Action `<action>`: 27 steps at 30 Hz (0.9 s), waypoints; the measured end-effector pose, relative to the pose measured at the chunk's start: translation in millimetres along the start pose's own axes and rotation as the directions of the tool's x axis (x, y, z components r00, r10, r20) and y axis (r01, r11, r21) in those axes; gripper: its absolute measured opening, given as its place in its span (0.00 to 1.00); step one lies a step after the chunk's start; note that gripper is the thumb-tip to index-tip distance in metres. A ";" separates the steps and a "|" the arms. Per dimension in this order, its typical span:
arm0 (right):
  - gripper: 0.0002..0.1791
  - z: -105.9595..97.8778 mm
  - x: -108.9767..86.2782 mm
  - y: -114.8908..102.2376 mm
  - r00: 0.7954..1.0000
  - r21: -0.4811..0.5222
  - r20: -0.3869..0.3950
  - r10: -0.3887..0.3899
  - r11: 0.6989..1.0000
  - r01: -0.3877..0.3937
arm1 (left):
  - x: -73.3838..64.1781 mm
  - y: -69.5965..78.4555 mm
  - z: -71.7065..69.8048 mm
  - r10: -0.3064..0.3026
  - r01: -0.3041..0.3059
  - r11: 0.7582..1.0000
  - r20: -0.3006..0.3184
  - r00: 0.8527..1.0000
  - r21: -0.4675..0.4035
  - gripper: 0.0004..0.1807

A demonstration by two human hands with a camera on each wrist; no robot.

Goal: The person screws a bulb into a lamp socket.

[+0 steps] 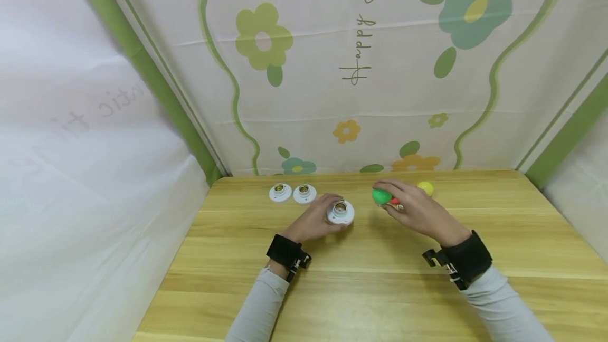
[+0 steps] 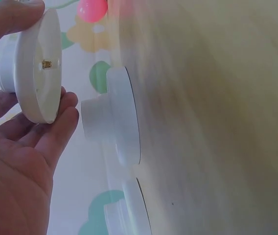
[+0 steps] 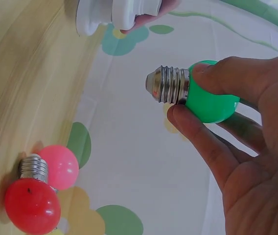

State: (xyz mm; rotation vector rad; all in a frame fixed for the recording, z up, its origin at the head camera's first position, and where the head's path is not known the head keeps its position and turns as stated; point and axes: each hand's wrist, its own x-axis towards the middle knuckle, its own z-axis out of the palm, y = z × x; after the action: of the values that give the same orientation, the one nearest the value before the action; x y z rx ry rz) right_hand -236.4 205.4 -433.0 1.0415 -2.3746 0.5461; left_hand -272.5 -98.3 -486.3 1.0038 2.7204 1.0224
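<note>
My left hand [image 1: 313, 221] grips a white round lamp holder [image 1: 345, 219] by its rim, its metal-lined socket facing up in the head view. The left wrist view shows the thumb on one side of the base [image 2: 51, 88] and fingers on the other, with a small brass contact inside the hollow underside. In my right hand [image 1: 420, 209] is a green light bulb [image 1: 381, 197], its globe between thumb and fingers. Its silver screw cap [image 3: 171, 85] points toward the lamp holder in the right wrist view. The two hands are apart, both over the table.
Two more white lamp holders [image 1: 274, 197] [image 1: 311, 199] stand on the wooden table [image 1: 361, 300], left of my left hand. A red bulb [image 3: 33, 208] and a pink bulb [image 3: 63, 166] lie together beneath my right hand; a yellow bulb [image 1: 425, 188] lies behind it. A printed curtain [image 1: 309, 94] hangs at the far edge.
</note>
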 end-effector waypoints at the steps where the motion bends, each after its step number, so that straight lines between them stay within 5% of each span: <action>1: 0.31 -0.2 0.2 -0.3 1.000 -0.002 0.000 -0.001 1.000 0.001 | 0.5 0.6 0.6 0.003 -0.003 1.000 0.001 1.000 -0.006 0.38; 27: 0.32 -0.1 4.5 -11.7 0.999 -0.007 0.010 -0.039 0.999 0.040 | 7.0 11.3 15.1 0.046 -0.047 0.998 0.036 0.998 0.034 0.38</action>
State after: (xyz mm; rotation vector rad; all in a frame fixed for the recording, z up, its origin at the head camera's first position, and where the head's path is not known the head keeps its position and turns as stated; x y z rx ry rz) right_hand -230.1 195.6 -428.4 1.0879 -2.3578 0.5182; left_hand -267.6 -79.1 -490.0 1.0849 2.7076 0.9575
